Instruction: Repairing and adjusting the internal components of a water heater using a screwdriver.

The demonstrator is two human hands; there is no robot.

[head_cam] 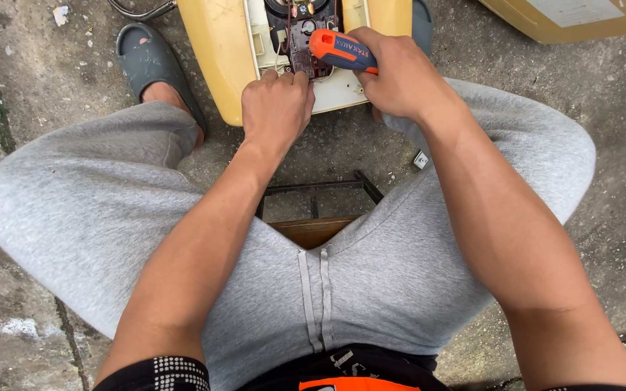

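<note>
Left hand (277, 108) and right hand (400, 76) both fisted, arms outstretched

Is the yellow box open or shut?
Open. The yellow box shows its dark circuit board and wires inside. The left hand rests at the opening, and the right hand holds an orange screwdriver there.

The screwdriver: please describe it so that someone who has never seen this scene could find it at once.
Start at the yellow appliance casing on the concrete between the person's knees. Over its opened middle, the right hand grips the screwdriver. Its orange and blue handle is the only bright tool there; the left hand holds none.
</note>
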